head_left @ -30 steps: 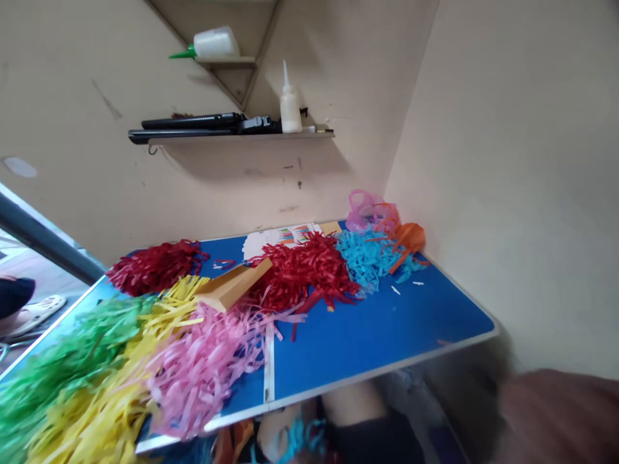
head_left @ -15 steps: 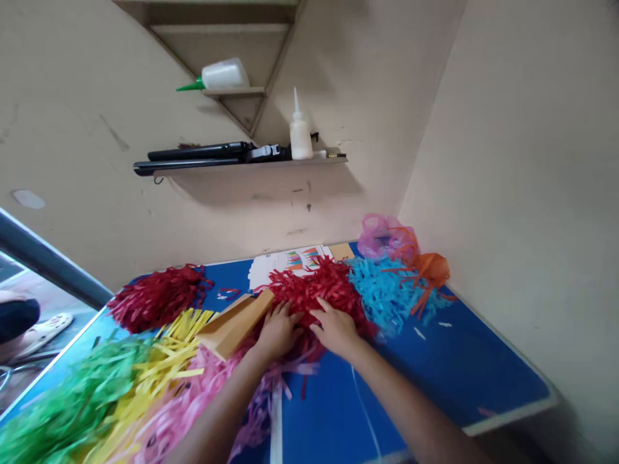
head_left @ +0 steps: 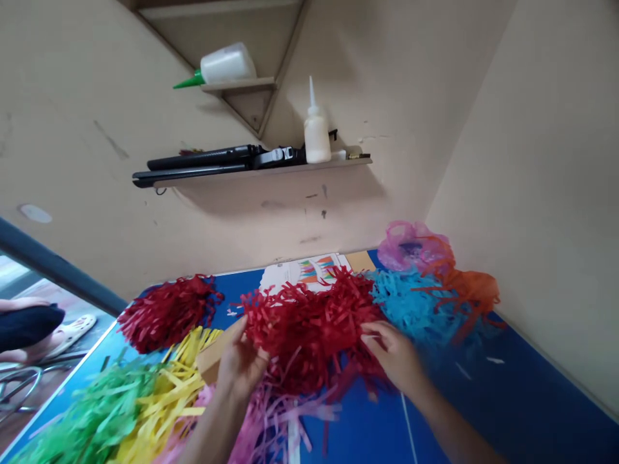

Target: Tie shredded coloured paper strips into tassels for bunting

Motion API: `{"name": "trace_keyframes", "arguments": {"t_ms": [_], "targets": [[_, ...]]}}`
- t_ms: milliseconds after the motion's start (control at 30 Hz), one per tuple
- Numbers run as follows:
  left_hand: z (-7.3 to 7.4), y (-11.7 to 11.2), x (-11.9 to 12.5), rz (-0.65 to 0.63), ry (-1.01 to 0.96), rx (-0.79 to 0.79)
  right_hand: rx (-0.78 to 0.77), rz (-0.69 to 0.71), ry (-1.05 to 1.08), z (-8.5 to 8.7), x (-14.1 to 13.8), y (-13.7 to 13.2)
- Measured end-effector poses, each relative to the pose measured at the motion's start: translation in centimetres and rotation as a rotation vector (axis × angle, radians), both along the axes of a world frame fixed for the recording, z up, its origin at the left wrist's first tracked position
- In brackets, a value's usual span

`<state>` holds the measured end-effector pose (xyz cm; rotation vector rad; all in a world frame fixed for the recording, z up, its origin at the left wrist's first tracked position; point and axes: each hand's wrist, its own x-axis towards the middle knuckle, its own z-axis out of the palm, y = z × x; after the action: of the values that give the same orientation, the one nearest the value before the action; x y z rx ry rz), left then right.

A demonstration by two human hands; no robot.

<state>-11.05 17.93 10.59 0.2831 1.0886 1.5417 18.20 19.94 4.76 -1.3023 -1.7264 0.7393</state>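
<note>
Red paper fringe (head_left: 309, 322), a loose pile of thin cut strips, lies across the middle of the blue table. At its left edge my left hand (head_left: 242, 361) is curled with the palm turned inward, its fingertips partly hidden in the strips. Thumb and fingers of my right hand (head_left: 389, 354) pinch the fringe's right side. The part between my hands looks slightly raised. Beside my left hand is a folded brown cardboard piece (head_left: 210, 361), partly covered by that hand. Pink paper fringe (head_left: 261, 412) spreads below the red one.
Yellow fringe (head_left: 169, 380), green fringe (head_left: 101, 406) and another red bundle (head_left: 169, 312) lie left. Blue fringe (head_left: 411, 299), orange paper (head_left: 476, 293) and a pink plastic bag (head_left: 411, 248) sit right. A printed card (head_left: 300, 274) lies behind. A wall shelf (head_left: 271, 173) holds a glue bottle (head_left: 318, 138). Someone's foot shows left.
My hands have moved from lying on the red fringe, fingers spread, out to its two sides and taken hold of it. The camera view has shifted slightly.
</note>
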Motion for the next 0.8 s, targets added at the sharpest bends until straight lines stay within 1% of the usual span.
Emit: {"name": "trace_keyframes", "arguments": {"t_ms": [100, 133, 200, 267, 300, 333, 367, 433, 500, 567, 633, 700, 767, 800], "targets": [[0.5, -1.9, 3.0, -0.051, -0.199, -0.105, 0.047, 0.079, 0.176, 2.7, -2.4, -2.1], [0.6, -2.7, 4.2, -0.054, -0.252, -0.148, 0.111, 0.103, 0.192, 3.7, -3.1, -3.0], [0.6, -4.2, 6.3, -0.073, -0.324, -0.223, 0.313, 0.177, 0.161, 5.6, -4.0, -4.7], [0.7, -5.3, 7.6, -0.137, -0.362, -0.271, 0.494, 0.363, 0.057, 7.1, -4.1, -6.2], [0.8, -5.7, 8.0, -0.183, -0.391, -0.281, 0.543, 0.471, -0.005, 7.5, -3.9, -6.8], [1.0, -6.1, 8.1, -0.219, -0.416, -0.284, 0.561, 0.554, -0.062, 7.8, -3.6, -7.3], [1.1, -6.4, 8.1, -0.240, -0.428, -0.285, 0.557, 0.588, -0.112, 7.9, -3.2, -7.7], [1.3, -6.9, 8.0, -0.262, -0.426, -0.290, 0.534, 0.534, -0.191, 7.6, -2.5, -8.4], [1.5, -7.6, 8.0, -0.295, -0.440, -0.305, 0.507, 0.478, -0.275, 6.9, -2.1, -9.0], [1.7, -8.4, 8.4, -0.318, -0.484, -0.310, 0.482, 0.453, -0.328, 6.1, -2.0, -9.5], [1.7, -9.3, 9.1, -0.317, -0.527, -0.322, 0.410, 0.402, -0.281, 5.4, -2.2, -9.9], [1.5, -10.2, 9.7, -0.321, -0.546, -0.348, 0.318, 0.345, -0.179, 4.8, -2.5, -10.2], [1.1, -11.1, 10.1, -0.322, -0.545, -0.380, 0.270, 0.351, -0.119, 4.6, -2.5, -10.5], [0.8, -11.5, 10.1, -0.331, -0.543, -0.397, 0.278, 0.379, -0.116, 4.6, -2.4, -10.7]]}}
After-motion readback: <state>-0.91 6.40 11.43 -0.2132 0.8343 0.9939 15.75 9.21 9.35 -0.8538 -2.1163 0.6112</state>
